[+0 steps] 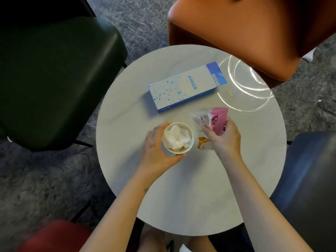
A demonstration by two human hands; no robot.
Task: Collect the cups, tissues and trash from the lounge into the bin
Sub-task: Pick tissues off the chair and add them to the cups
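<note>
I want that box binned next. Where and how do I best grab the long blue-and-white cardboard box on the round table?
Grip the long blue-and-white cardboard box across its middle from above, thumb on the near long side, fingers on the far one. It lies flat on the round white table and is narrow, so one hand should span it.

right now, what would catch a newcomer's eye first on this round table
The left hand grips a paper cup stuffed with white tissue near the middle of the round table. Beside it the right hand pinches a pink-and-white wrapper; beyond both lies a blue-and-white box.
</note>
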